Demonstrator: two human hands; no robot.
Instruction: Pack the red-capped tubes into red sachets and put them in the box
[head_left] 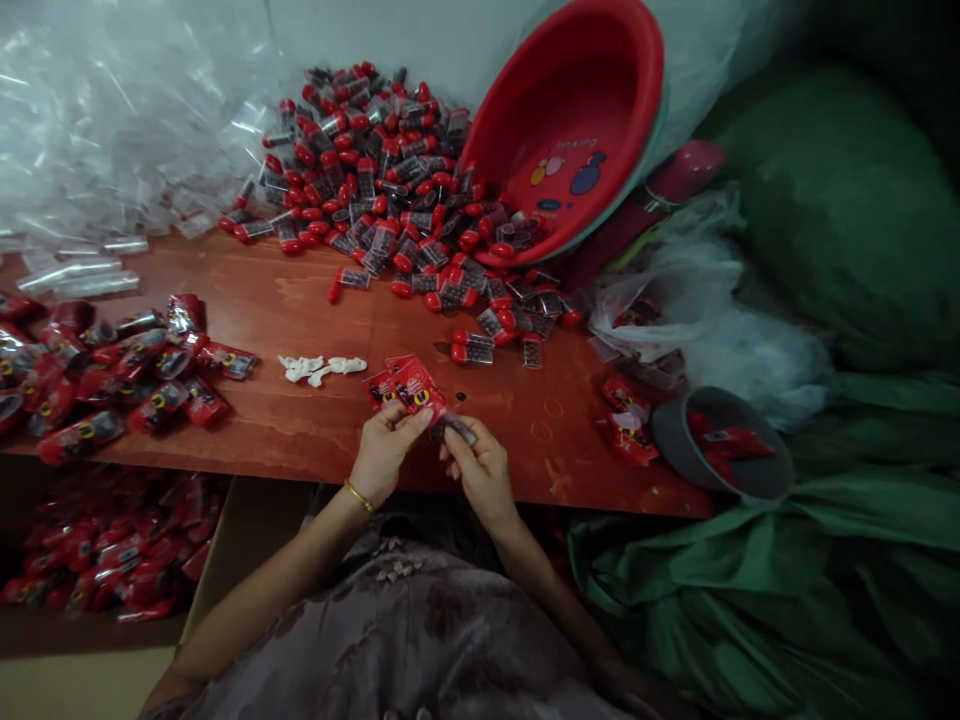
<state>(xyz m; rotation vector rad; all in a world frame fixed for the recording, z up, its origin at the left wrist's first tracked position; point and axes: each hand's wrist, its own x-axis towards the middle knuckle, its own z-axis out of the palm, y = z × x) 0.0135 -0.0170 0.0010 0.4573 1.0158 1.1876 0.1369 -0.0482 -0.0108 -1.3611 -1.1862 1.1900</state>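
My left hand (384, 452), with a gold bangle at the wrist, is closed on a few red printed sleeves (417, 390) above the table's front edge. Opposite it, my right hand (480, 465) pinches a small clear tube (459, 428) with dark contents. The tube's far end meets the lower edge of the front sleeve; whether it is inside cannot be made out. Just beyond my hands lie two red-capped tubes (472, 347). Crumpled white scraps (319, 369) lie to the left of the sleeves.
A large heap of red-capped tubes (375, 190) spills from a tilted red basin (637, 60). Red-wrapped tubes (142, 370) pile at left, above an open carton (225, 560) of more. Clear plastic tubes (82, 275) fill the back left. A grey bowl (671, 440) stands at right.
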